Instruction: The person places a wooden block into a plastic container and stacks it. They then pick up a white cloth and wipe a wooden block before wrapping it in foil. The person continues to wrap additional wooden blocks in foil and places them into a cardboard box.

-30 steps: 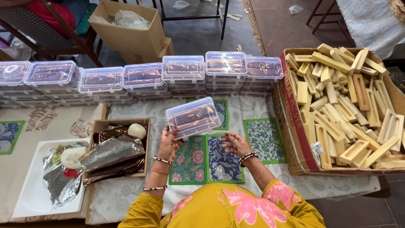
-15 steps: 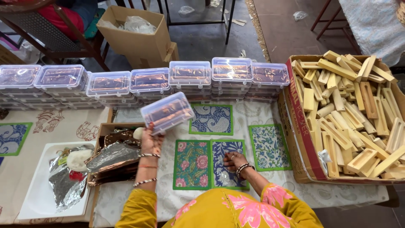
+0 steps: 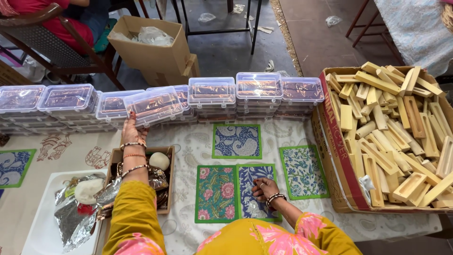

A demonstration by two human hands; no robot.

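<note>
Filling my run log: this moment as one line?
left hand: holds clear plastic box | right hand: on blue printed card

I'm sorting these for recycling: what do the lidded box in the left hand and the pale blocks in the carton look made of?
The lidded box looks like clear, glossy plastic: its contents show through. The pale blocks look like unfinished light wood, matte with hollowed channels. The left hand holds the box.

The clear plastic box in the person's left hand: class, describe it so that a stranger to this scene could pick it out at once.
Find the long row of stacked clear lidded boxes across the far side of the patterned tablecloth. Near the row's middle, the left hand holds one clear plastic box with brown contents. Unlike its level, stacked neighbours, it is tilted and gripped by fingers.
</note>
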